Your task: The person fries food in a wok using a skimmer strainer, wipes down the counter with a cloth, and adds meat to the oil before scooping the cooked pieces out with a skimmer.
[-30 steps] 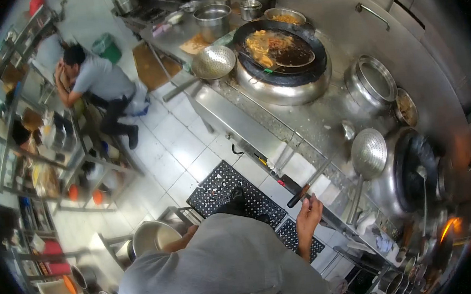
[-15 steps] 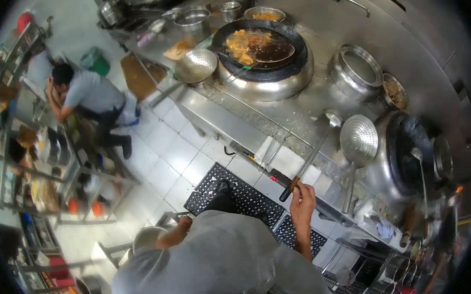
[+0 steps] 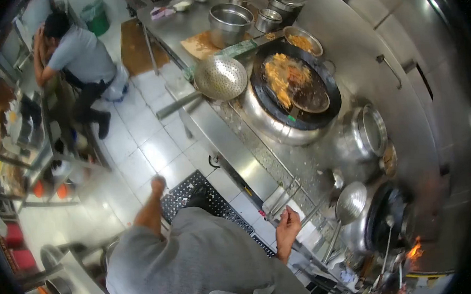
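The right of the hands perhaps holds a ladle

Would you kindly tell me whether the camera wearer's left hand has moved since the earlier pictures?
Yes: judged against the black perforated floor mat, the left hand has moved up the picture, from below its left corner to above.

Left hand is held out ahead; right hand's fingers bend.
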Tool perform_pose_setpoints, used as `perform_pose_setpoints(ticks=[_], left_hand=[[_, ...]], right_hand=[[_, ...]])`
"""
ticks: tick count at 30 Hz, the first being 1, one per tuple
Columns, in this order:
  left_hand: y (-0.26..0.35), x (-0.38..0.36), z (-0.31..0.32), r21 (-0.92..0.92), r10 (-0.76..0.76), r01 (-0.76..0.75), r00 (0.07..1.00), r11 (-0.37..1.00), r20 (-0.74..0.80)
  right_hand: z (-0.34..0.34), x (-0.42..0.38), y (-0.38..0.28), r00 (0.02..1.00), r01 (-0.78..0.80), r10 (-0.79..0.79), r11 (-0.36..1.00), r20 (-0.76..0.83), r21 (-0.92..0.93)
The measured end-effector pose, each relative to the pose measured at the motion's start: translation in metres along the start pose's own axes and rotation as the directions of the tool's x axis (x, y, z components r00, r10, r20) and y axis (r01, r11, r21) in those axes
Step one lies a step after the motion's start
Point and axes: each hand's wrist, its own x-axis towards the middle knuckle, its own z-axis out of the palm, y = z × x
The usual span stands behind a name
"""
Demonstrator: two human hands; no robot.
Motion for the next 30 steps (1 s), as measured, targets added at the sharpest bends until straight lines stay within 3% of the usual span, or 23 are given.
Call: perform_pose_setpoints(ticks=[1,2,3,4,5,7,8,10,11,12,13,15,21,24,29,30], left_hand=[[-0.009,0.035,-0.005,-0.574,-0.216,0.180,0.976,0.799,0.005],[-0.026,0.066,-0.015,-0.804,-0.220,0.208,0.970,0.558,0.098],[0.040,0.076,-0.155,-0.904,-0.365,0.348,0.831,-0.249,0.420],[0.052,0.104,-0.208,-0.809,-0.221,0.374,0.832,-0.453,0.508],[0.081,0.114,-0.287,-0.789,-0.076,0.410,0.866,-0.458,0.495],[0.103,0.140,-0.364,-0.816,0.219,0.490,0.870,-0.305,0.441],[0.120,0.143,-0.391,-0.813,0.217,0.489,0.871,-0.316,0.440],[0.149,0.153,-0.426,-0.878,0.190,0.351,0.885,0.325,0.425],[0.151,0.161,-0.413,-0.880,0.195,0.348,0.885,0.323,0.422],[0.153,0.171,-0.388,-0.808,0.229,0.039,0.950,0.588,0.212],[0.160,0.171,-0.386,-0.585,0.324,-0.256,0.946,0.770,0.013],[0.163,0.167,-0.394,-0.561,0.288,-0.227,0.957,0.796,0.022],[0.144,0.165,-0.421,-0.644,0.193,0.001,0.953,0.765,0.232],[0.145,0.170,-0.408,-0.634,0.183,-0.069,0.976,0.770,0.117],[0.146,0.157,-0.403,-0.585,0.189,-0.119,0.980,0.802,0.060],[0.147,0.147,-0.407,-0.619,0.135,-0.048,0.986,0.784,0.095]], right_hand=[[0.006,0.006,-0.016,0.997,0.077,-0.075,0.996,0.028,-0.043],[0.013,0.010,-0.028,0.997,0.044,-0.045,0.999,0.060,0.012],[0.019,0.013,-0.039,0.995,0.008,-0.015,0.998,0.098,0.065],[0.024,0.016,-0.049,0.992,-0.018,0.008,0.997,0.125,0.074],[0.030,0.018,-0.049,0.991,-0.011,0.003,0.998,0.133,0.061],[0.041,0.019,-0.043,0.984,-0.012,0.005,0.999,0.177,0.040],[0.044,0.019,-0.046,0.982,-0.022,0.015,0.999,0.191,0.038],[0.046,0.022,-0.058,0.977,-0.030,0.034,0.999,0.212,-0.025],[0.046,0.023,-0.061,0.972,-0.046,0.064,0.996,0.228,-0.082],[0.049,0.022,-0.046,0.976,0.034,-0.020,0.998,0.218,-0.062],[0.048,0.023,-0.049,0.977,0.031,-0.017,0.997,0.214,-0.064],[0.042,0.019,-0.056,0.972,-0.093,0.100,0.995,0.211,-0.042],[0.035,0.007,-0.027,0.986,-0.056,0.055,0.998,0.159,0.002],[0.035,0.013,-0.023,0.981,-0.087,0.080,0.996,0.178,0.030],[0.022,0.028,-0.024,0.989,0.031,-0.031,0.999,0.146,-0.004],[0.019,0.031,-0.027,0.989,0.038,-0.038,0.999,0.142,0.006]])
